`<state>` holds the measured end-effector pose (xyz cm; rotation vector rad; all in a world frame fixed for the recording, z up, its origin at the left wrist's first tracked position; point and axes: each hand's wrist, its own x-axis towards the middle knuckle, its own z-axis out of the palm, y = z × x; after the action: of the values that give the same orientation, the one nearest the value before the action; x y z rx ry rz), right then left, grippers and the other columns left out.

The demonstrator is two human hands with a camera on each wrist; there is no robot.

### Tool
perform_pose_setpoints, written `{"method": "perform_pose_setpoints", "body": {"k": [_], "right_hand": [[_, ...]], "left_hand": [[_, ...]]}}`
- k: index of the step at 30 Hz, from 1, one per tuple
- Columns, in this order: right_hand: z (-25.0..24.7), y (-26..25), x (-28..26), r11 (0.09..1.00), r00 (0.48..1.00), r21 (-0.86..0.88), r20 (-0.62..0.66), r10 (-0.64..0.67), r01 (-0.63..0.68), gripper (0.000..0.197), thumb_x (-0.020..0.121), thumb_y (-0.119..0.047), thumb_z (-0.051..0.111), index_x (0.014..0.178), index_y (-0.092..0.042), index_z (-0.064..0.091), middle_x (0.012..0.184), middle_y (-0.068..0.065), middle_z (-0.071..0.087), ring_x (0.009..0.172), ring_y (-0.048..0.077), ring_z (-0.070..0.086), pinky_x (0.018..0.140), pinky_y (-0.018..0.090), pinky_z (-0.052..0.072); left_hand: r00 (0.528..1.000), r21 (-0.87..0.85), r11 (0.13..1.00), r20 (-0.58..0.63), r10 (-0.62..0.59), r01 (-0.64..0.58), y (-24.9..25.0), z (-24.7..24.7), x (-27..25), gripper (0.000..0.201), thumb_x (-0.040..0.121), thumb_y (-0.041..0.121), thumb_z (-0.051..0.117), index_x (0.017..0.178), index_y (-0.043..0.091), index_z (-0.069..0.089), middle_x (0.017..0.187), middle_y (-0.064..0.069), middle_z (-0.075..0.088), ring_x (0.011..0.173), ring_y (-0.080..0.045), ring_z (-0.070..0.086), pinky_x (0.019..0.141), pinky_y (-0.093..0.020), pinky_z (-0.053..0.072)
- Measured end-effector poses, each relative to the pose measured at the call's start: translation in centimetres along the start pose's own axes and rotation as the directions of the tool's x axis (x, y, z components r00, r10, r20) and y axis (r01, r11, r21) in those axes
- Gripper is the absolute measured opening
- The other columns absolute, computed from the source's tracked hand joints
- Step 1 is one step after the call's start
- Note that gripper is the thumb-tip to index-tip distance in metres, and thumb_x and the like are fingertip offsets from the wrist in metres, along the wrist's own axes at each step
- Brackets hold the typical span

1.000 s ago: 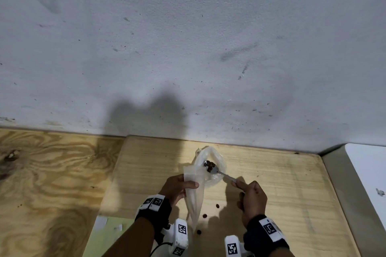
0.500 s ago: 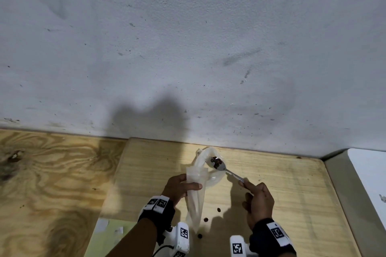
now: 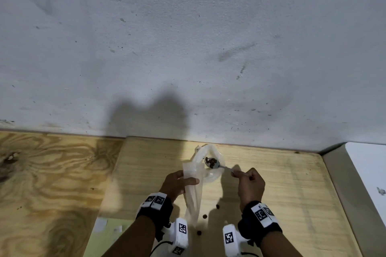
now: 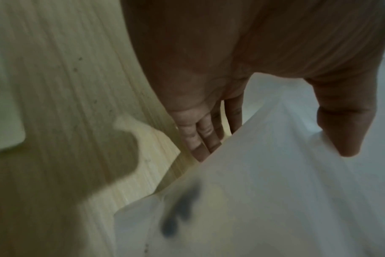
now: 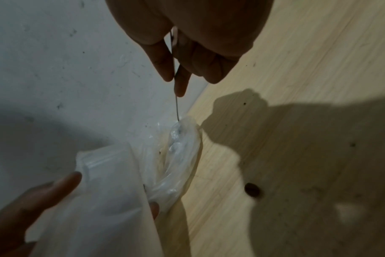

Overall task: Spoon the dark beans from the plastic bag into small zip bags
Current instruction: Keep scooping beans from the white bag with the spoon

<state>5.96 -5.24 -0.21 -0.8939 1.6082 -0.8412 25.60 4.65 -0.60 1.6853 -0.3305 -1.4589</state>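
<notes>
My left hand (image 3: 177, 181) pinches a small clear zip bag (image 3: 193, 192) upright, thumb in front and fingers behind; the left wrist view shows that zip bag (image 4: 275, 182) under my thumb. My right hand (image 3: 248, 183) grips the handle of a metal spoon (image 3: 213, 164) that carries several dark beans over the crumpled plastic bag (image 3: 211, 173) lying on the light wooden board (image 3: 282, 194). The spoon's bowl hangs just right of the zip bag's top. In the right wrist view the spoon (image 5: 176, 104) shows only as a thin handle running down to the plastic bag (image 5: 182, 153).
Three loose beans (image 3: 205, 216) lie on the board between my wrists. A grey wall (image 3: 188, 48) rises right behind the board. Darker plywood (image 3: 48, 183) lies to the left, a white surface (image 3: 367, 173) to the right, a pale green sheet (image 3: 104, 233) near my left forearm.
The spoon has come up out of the plastic bag with beans in it, and my right hand has risen and turned. My left hand has kept the zip bag in place.
</notes>
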Motion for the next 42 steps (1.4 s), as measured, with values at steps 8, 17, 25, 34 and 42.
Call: {"method": "perform_pose_setpoints", "body": {"k": [8,17,25,34,42], "right_hand": [[0.7,0.4,-0.2,0.999,0.999,-0.032,-0.007,-0.043,0.043,0.051,0.070,-0.001,0.075,0.056,-0.018,0.028,0.060,0.002,0.027,0.060,0.018,0.027,0.061,0.032,0.029],[0.4,0.4,0.5,0.998,0.999,-0.066,-0.024,-0.024,0.023,0.048,0.069,-0.004,0.076,0.056,-0.018,0.032,0.060,0.004,0.029,0.059,0.018,0.029,0.059,0.032,0.031],[0.7,0.2,0.6,0.969,0.982,-0.176,-0.040,-0.185,0.176,0.047,0.073,-0.001,0.072,0.058,-0.015,0.031,0.056,0.001,0.031,0.058,0.018,0.029,0.058,0.032,0.030],[2.1,0.9,-0.4,0.956,0.974,-0.195,-0.022,-0.227,0.219,0.042,0.079,-0.002,0.069,0.062,-0.006,0.030,0.059,0.005,0.030,0.059,0.017,0.027,0.057,0.029,0.029],[2.7,2.2,-0.3,0.945,0.957,-0.157,0.097,-0.275,0.288,0.051,0.083,-0.008,0.075,0.058,-0.015,0.031,0.056,0.001,0.033,0.055,0.015,0.029,0.054,0.030,0.029]], "left_hand": [[0.993,0.504,0.856,0.072,0.092,-0.116,1.9,0.1,1.8,0.093,0.034,0.061,0.086,0.119,0.029,0.065,0.127,0.009,0.059,0.111,-0.015,0.059,0.091,-0.034,0.052],[0.995,0.428,0.902,0.100,0.016,-0.057,3.7,0.7,3.3,0.057,0.040,0.042,0.086,0.088,0.013,0.077,0.094,-0.005,0.074,0.087,-0.020,0.070,0.068,-0.028,0.055],[1.000,-0.035,0.999,-0.007,-0.012,0.012,2.1,-1.2,2.1,0.067,0.032,0.027,0.085,0.096,0.008,0.074,0.104,-0.020,0.072,0.091,-0.032,0.068,0.079,-0.038,0.055],[0.998,-0.035,0.999,0.065,0.016,-0.014,1.6,-1.2,1.9,0.080,0.036,0.025,0.085,0.111,0.003,0.069,0.111,-0.021,0.070,0.103,-0.036,0.067,0.082,-0.038,0.057],[0.990,0.100,0.993,0.131,0.050,-0.063,1.2,-2.1,1.5,0.085,0.035,0.021,0.087,0.118,0.017,0.068,0.111,-0.007,0.073,0.105,-0.024,0.067,0.078,-0.031,0.055]]}}
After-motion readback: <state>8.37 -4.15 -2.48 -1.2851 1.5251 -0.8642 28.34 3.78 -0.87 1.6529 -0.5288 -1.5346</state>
